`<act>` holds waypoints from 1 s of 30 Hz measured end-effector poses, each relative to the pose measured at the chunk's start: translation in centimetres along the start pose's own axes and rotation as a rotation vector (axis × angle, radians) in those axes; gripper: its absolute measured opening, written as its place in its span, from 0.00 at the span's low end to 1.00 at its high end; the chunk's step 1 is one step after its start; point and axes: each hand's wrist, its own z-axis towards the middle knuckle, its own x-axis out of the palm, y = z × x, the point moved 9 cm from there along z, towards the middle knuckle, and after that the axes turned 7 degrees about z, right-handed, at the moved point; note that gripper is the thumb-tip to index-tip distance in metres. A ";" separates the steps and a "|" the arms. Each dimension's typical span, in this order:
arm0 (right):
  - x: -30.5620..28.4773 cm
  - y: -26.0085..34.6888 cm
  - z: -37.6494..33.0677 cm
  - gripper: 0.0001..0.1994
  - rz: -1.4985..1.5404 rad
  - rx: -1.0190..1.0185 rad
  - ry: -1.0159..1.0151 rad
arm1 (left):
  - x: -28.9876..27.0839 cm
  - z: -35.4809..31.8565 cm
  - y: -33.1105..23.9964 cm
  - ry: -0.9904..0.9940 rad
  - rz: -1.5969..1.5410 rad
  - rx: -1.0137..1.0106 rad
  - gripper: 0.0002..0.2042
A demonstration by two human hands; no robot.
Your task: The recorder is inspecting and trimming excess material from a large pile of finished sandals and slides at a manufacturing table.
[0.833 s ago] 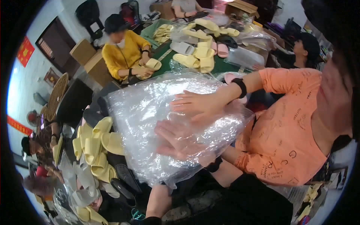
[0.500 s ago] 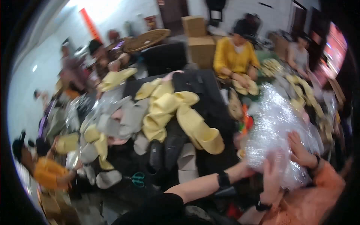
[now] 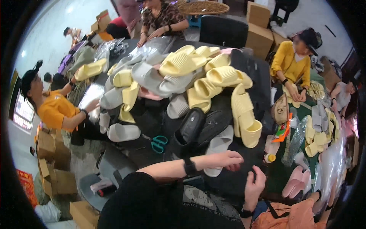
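Observation:
Over the near edge of the black table, my left hand stretches to the right, its fingers extended and nothing in them. My right hand is raised beside it, thumb apart from the fingers and empty. Below and behind my left hand lies a light grey slide slipper. Black slippers rest just beyond it. A pair of yellow slippers lies farther right, near a large heap of yellow, grey and pink ones. The clear plastic wrapping is at the far right, away from both hands.
Teal-handled scissors lie on the black table. Pink slippers and a yellow-capped bottle are on the right. A person in orange sits close at my right; others work around the table. A grey chair stands left.
Both hands have come off the clear plastic bundle and are now over the table edge. The bundle is farther right, beside the person in orange. My view has swung left.

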 end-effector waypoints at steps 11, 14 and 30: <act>25.5 14.4 -2.2 0.13 0.461 -0.182 0.722 | -15.4 -26.7 12.2 -0.476 -0.098 -0.190 0.19; 31.7 17.8 -3.5 0.15 0.428 -0.247 0.806 | -18.6 -32.6 14.9 -0.638 -0.151 -0.214 0.18; 44.9 21.1 -8.2 0.27 -0.215 -0.547 0.687 | -31.8 -47.2 12.9 -0.913 -0.050 0.060 0.13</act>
